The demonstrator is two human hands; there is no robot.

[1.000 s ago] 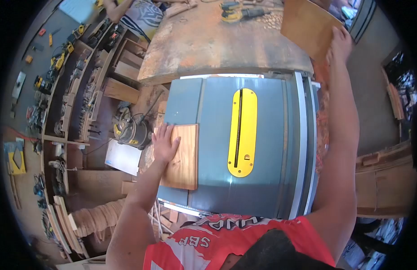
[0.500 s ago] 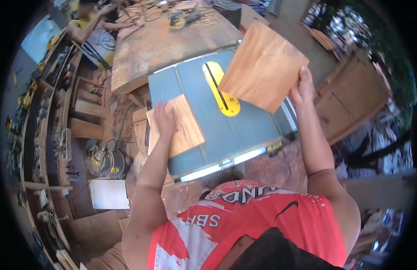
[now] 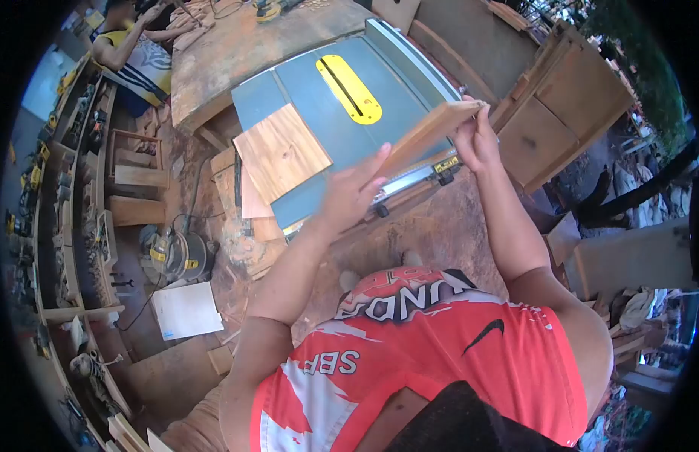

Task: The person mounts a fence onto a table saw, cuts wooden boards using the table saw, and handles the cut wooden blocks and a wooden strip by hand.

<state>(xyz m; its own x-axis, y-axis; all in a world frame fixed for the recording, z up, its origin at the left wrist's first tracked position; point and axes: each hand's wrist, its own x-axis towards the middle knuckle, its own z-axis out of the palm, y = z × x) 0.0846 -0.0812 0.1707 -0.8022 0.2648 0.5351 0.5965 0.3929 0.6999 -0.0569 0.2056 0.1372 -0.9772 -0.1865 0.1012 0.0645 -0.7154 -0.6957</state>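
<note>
My right hand [image 3: 477,142] grips the right end of a wooden board [image 3: 434,132], held tilted with its edge toward me above the front of the table saw [image 3: 304,84]. At the board's left end is my left hand [image 3: 351,194], blurred, its fingers and thumb around that end. A second wooden board [image 3: 283,153] lies flat on the left side of the saw top, with no hand on it. The yellow throat plate [image 3: 349,89] with its dark slot shows beyond the held board. No blade can be seen standing above it.
A rip fence [image 3: 417,60] runs along the saw's right side. Behind stands a large wooden workbench [image 3: 229,64], with another person [image 3: 134,56] at its left. A shop vacuum [image 3: 183,256] sits on the floor at left, near tool shelves [image 3: 70,188]. Wooden panels [image 3: 564,105] stand at right.
My left hand has left the flat board and moved right to the held board. My right hand has brought that board lower and nearer, turning it edge-on. The view has shifted.
</note>
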